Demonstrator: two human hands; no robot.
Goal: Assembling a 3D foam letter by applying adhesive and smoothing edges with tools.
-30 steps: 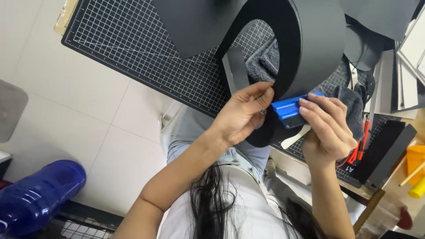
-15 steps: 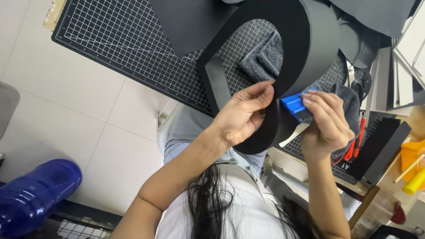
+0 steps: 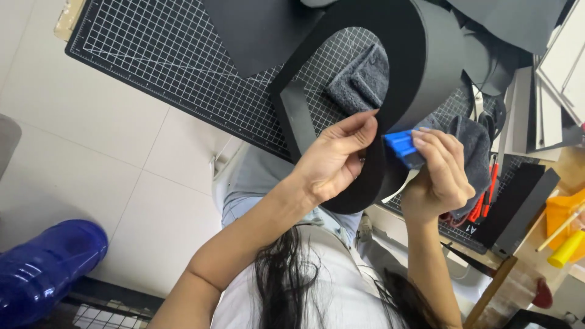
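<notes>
Black gridded cutting mat (image 3: 158,67) covers the work surface, lying on a pale tiled floor (image 3: 73,152); on it rest a folded grey cloth (image 3: 359,76), partly seen through the opening of the workpiece, and a sheet of black card (image 3: 256,30) at the top edge. A second grey cloth (image 3: 472,140) lies just behind the right hand, with red-handled tools (image 3: 484,201) near it; a yellow tool (image 3: 563,250) and an orange container (image 3: 563,210) sit at the far right, and a blue plastic bottle (image 3: 42,268) lies well apart at lower left. The black curved band (image 3: 426,67), a large hoop-like form of black board with one straight strip at its left, is held above the mat in the middle of the view, its open face turned toward the camera; its long axis runs from lower centre to upper right. The left hand (image 3: 332,161) grips the lower part of the band, fingers curled over its inner edge. The right hand (image 3: 439,176) is closed around a blue scraper (image 3: 402,146), whose edge presses against the outer wall of the band. Dark hair hides part of the near foreground.
</notes>
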